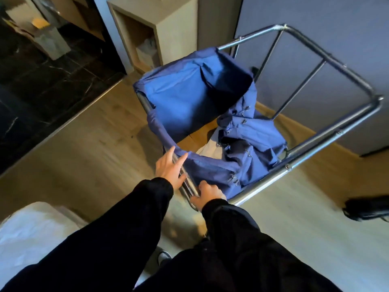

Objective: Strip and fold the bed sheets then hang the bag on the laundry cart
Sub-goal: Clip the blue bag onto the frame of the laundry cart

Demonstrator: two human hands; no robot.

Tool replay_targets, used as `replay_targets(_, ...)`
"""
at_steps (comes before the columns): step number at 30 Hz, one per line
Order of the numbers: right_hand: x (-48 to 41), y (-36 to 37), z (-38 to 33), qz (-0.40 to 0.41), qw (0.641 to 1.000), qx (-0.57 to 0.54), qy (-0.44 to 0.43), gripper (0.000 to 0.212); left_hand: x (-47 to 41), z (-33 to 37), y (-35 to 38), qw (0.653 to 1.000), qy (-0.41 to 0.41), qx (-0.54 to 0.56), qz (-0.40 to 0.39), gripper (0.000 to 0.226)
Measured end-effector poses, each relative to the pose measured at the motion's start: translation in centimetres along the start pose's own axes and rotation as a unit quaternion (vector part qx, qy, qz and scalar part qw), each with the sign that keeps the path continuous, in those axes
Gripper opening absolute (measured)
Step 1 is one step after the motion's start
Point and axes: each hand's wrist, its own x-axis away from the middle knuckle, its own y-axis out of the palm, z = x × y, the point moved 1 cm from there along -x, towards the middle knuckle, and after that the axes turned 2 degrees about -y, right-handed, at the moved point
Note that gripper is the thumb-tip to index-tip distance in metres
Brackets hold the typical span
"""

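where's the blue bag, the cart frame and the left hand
blue bag (pixel 189 98): head view, on its inner fabric wall
cart frame (pixel 341 66): head view, on the far chrome top rail
left hand (pixel 170 167): head view, on the back of the hand

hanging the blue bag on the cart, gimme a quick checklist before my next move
1. Left side of the blue bag is wrapped over the cart frame: ok.
2. Right side is hung: not ok, it sags inside the frame.
3. Left hand rests on the hem at the near rail: ok.
4. Right hand fingers grip the bag's edge near the corner: ok.
5. Far and right rails are bare, ready for hanging: ok.
6. Metal clips are sound: cannot tell.
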Motion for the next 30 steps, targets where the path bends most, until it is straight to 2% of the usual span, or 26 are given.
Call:
replay_targets(5,-1.9,-2.4,1.4,0.032,0.999,0.022,0.036,0.046,-4.9,0.8,-0.4,0.984,0.049,-0.135,-0.105,0.078)
replay_targets(11,-5.1,-4.1,0.9,0.051,0.996,-0.033,0.068,0.043,-10.5,0.7,-1.4,0.967,0.111,-0.214,-0.083,0.092)
replay_targets(13,-6.3,-4.5,0.2,0.052,0.995,-0.061,0.052,0.043,-12.7,-0.2,-2.4,0.962,0.112,-0.236,-0.082,0.087)
replay_targets(16,-7.7,-4.9,-0.2,0.081,0.991,-0.082,0.075,0.040,-17.0,-1.7,-4.1,0.946,0.146,-0.272,-0.101,0.067)
replay_targets(20,-8.1,-5.2,-0.1,0.106,0.982,-0.082,0.134,0.033,-20.8,-1.5,-4.7,0.922,0.249,-0.254,-0.150,0.046)
replay_targets(24,-8.1,-5.6,-0.7,0.123,0.970,-0.095,0.189,0.029,-21.9,-1.6,-4.8,0.891,0.351,-0.256,-0.136,0.044)
replay_targets(30,-7.8,-4.2,-1.9,0.166,0.948,-0.114,0.248,0.027,-21.9,-1.8,-5.1,0.867,0.398,-0.259,-0.148,0.044)
